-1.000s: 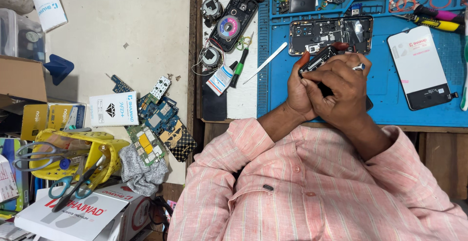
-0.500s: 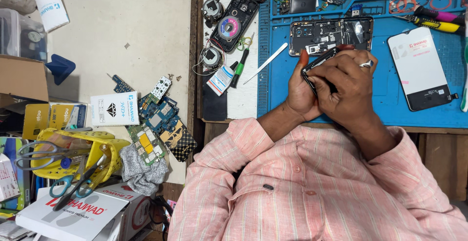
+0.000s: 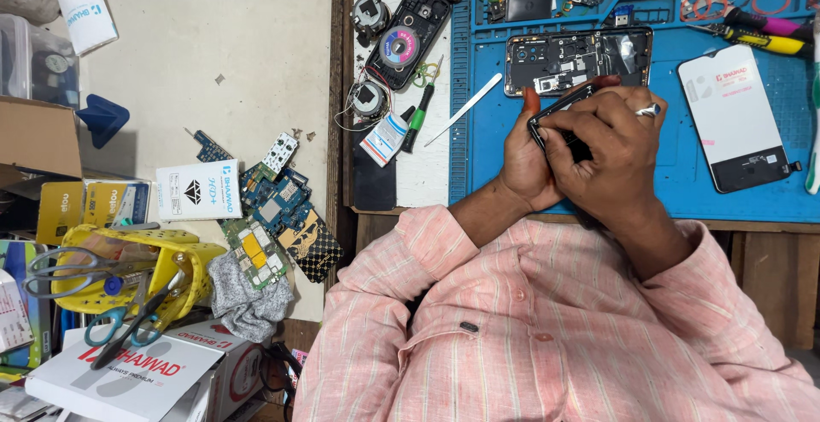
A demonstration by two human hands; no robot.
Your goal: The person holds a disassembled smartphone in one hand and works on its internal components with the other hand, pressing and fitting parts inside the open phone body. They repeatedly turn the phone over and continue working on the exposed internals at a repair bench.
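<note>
Both my hands are clasped together over the blue work mat (image 3: 487,157), just below an opened phone (image 3: 576,59) with its insides showing. My left hand (image 3: 521,161) holds a thin black phone part (image 3: 557,108) from the left. My right hand (image 3: 619,144), which wears a ring, closes over the same part from the right and hides most of it. A white phone panel (image 3: 735,119) lies on the mat to the right of my hands.
Left of the mat lie a green screwdriver (image 3: 420,106), a white pry stick (image 3: 464,108), a glue bottle (image 3: 384,138) and a black phone shell (image 3: 408,38). Circuit boards (image 3: 273,217), boxes and a yellow basket with scissors (image 3: 128,272) crowd the floor at left. Tools (image 3: 764,33) lie at the top right.
My hands have shifted up and a little to the right, closer to the opened phone, and the black part now shows more above my fingers.
</note>
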